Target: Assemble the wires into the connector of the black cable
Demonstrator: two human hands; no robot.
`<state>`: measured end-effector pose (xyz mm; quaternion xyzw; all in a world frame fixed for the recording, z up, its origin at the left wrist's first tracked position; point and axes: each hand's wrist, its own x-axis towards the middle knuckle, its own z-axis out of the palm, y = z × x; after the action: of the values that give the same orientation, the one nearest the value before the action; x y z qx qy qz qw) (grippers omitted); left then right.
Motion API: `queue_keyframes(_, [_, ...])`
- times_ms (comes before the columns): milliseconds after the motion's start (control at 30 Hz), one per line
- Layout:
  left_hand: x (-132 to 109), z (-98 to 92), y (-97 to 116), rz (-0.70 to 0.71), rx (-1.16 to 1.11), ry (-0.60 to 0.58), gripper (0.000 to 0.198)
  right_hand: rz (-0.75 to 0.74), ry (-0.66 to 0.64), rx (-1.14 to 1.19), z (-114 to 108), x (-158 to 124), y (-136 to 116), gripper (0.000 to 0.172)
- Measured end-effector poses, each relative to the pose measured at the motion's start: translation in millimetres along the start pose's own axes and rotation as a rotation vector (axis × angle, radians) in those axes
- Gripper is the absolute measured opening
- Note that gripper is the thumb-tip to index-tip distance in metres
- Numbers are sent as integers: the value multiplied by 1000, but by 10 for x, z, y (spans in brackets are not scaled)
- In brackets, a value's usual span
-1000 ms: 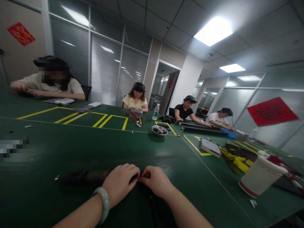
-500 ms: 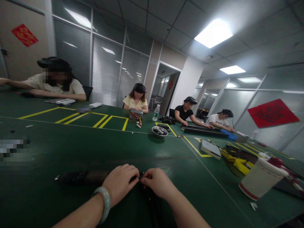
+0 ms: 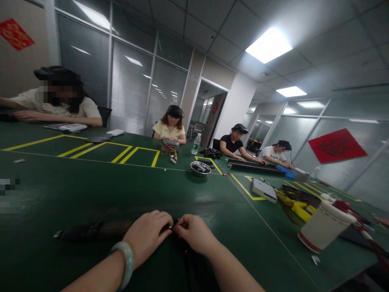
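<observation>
On the green table (image 3: 100,194) lies a long dark object (image 3: 88,232) with bulges and a small silvery tip at its left end; its kind is not clear. Its right end runs behind my left hand (image 3: 148,231), which wears a pale green bangle (image 3: 127,259). The left fingers and thumb are pinched together, with a small shiny spot at their tips. Close against them, my right hand (image 3: 196,235) is also closed in a pinch. What the fingertips hold is too small and dark to name. Beneath the right hand, another dark strip (image 3: 190,263) runs toward me.
Farther off stand a metal bowl (image 3: 201,168) of dark parts and a water bottle (image 3: 196,144). To the right are a white box (image 3: 263,190), a yellow tool (image 3: 300,211) and a white paper cup (image 3: 325,227). Several co-workers sit along the far side.
The whole view has shifted slightly, so my hands and the table things appear a little farther left. Both hands keep their pinch close together.
</observation>
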<state>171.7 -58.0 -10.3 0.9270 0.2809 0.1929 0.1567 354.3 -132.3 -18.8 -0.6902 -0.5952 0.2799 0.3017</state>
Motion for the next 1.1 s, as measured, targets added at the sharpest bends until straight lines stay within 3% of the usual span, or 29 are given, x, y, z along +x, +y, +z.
queue_keyframes(433, [-20,19,-28,58,13,12,25,-107,-75,61,-84,50,128,14])
queue_keyframes(667, [0,19,2,-64,7,23,17,-91,-59,73,-68,37,79,15])
queue_keyframes(1100, [-17,7,-20,30,-1,18,20,-125,-78,80,-78,53,111,10])
